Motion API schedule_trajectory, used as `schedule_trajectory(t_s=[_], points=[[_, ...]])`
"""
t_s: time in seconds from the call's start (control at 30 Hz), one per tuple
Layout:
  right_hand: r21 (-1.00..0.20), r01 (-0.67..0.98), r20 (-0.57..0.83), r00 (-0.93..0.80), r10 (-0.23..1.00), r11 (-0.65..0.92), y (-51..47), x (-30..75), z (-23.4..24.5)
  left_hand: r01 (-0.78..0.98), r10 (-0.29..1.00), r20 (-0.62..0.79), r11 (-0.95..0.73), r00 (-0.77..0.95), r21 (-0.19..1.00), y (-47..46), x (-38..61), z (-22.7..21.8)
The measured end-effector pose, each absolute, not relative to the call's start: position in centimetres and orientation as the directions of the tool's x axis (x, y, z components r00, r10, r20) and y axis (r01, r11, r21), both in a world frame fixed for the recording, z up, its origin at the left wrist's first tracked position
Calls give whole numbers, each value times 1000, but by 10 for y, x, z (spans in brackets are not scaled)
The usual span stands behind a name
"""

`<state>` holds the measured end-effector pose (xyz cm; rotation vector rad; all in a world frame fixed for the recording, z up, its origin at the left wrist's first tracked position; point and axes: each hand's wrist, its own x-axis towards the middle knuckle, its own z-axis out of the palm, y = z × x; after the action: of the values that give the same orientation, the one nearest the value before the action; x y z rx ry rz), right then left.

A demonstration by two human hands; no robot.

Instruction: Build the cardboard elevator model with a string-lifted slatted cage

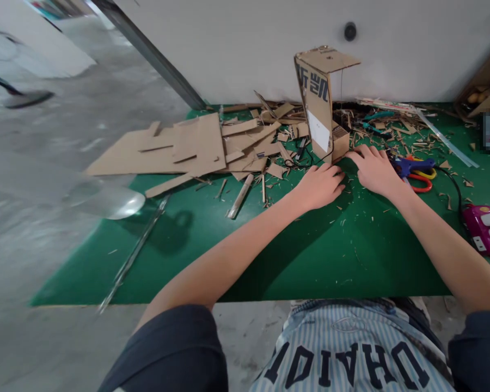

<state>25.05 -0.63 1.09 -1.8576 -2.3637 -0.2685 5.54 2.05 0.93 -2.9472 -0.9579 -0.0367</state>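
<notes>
A tall cardboard structure (319, 103) with printed characters and a white label stands upright on the green mat (237, 256), with a flat cardboard flap at its top. My left hand (320, 185) rests on the mat just in front of its base, fingers curled down and held together. My right hand (373, 169) lies flat on the mat to the right of the base, fingers stretched toward the structure's foot. Neither hand visibly holds anything.
Flat cardboard sheets (175, 149) and many offcuts lie at the left and behind. Scissors (414, 171) with blue, yellow and red handles sit right of my right hand. A pink glue gun (484, 228) lies at the right edge. A metal ruler (133, 256) lies at the left.
</notes>
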Motion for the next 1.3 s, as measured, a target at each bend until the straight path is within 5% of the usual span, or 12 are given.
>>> schedule_trajectory(t_s=[0.37,0.73,0.9,1.07,1.3], points=[[-17,937,247,-333,910,348,-2,247,-8,640,631,108,-761,768,-108,25,59,5],[-81,932,339,-308,889,354,-2,245,-11,549,547,90,-836,833,-6,32,48,4],[-111,936,333,-280,900,333,-1,250,-5,577,569,93,-808,817,-118,29,46,10],[-233,922,382,-206,901,309,3,247,14,619,617,80,-760,783,-199,27,45,11],[-436,864,291,-129,948,251,26,228,32,619,620,47,-771,784,-151,30,44,6]])
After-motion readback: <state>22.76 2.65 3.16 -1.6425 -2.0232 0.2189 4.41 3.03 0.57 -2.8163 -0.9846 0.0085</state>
